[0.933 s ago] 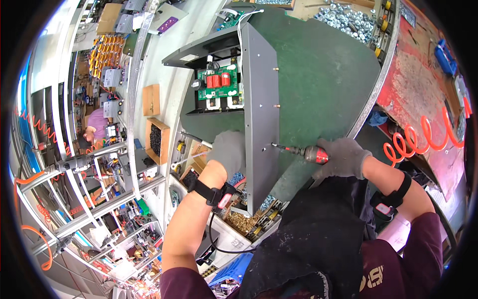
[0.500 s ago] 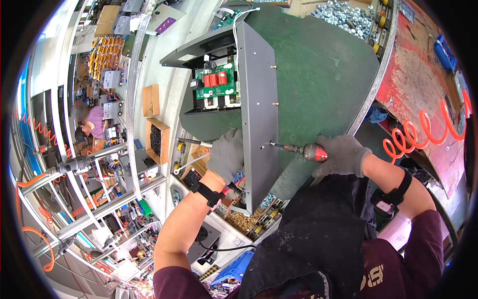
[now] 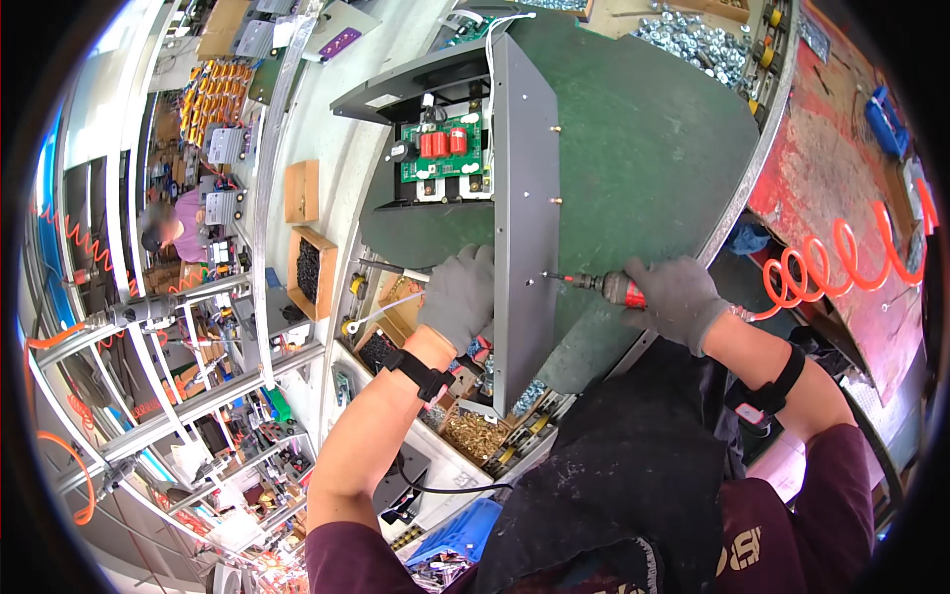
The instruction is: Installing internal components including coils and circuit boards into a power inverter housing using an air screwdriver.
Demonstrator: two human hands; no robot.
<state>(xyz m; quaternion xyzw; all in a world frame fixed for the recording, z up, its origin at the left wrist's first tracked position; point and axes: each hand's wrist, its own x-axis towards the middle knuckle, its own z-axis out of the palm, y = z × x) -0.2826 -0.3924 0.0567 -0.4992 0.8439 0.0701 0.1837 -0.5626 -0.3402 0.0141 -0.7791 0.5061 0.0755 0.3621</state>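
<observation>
**Fastening apparently under way**

Head view: the right hand [image 3: 683, 299] is clasping a power screwdriver [image 3: 612, 287], its bit [image 3: 568, 279] pointing toward nine o'clock at the central dark-grey enclosure panel [image 3: 529, 233]. The left hand [image 3: 461, 297] is resting at the panel's nine-o'clock side; its grip cannot be told. At eleven o'clock, a circuit board [image 3: 441, 156] is already sitting mounted; this fastening is apparently remaining.

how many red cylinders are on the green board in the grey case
3, in a row on the green board in the grey case: the left cylinder, the middle cylinder and the right cylinder. The case's side could hide more.
</observation>
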